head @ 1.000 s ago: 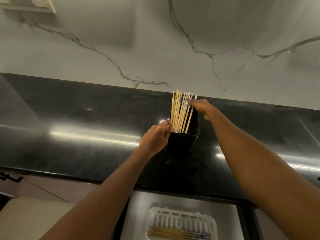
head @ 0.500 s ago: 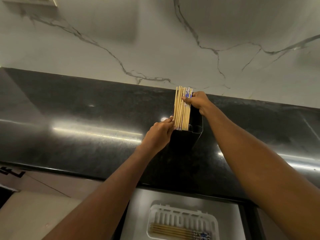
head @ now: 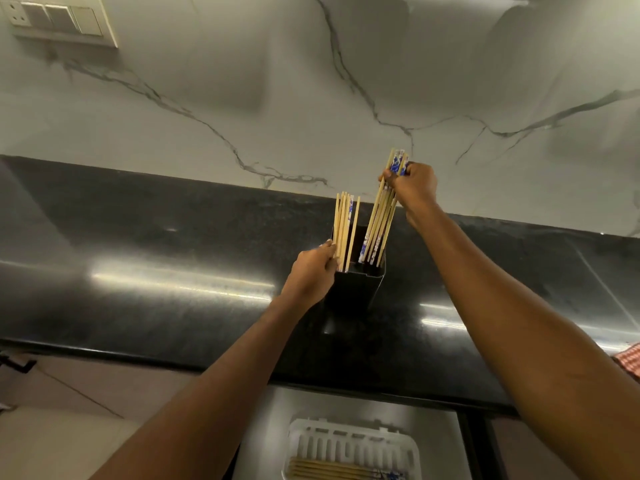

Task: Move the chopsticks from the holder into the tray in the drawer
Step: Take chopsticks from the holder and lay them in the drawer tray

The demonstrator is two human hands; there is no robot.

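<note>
Your right hand [head: 414, 185] grips pale wooden chopsticks [head: 379, 220], left hand [head: 311, 271] pinches remaining sticks [head: 343, 226]; lift clear of black rectangular holder [head: 353, 289], toward 6 o'clock.

Left hand [head: 311, 273], right hand [head: 414, 186] clenched

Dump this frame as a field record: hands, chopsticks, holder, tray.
left hand: grips holder at its left rim, fingers beside the remaining chopsticks
right hand: grips lifted bundle near its top
lifted bundle: tilted, lower tips inside the holder's mouth
remaining chopsticks: upright, left side of holder
holder: black, on dark countertop
tray: white, in open drawer, holds laid chopsticks
</note>
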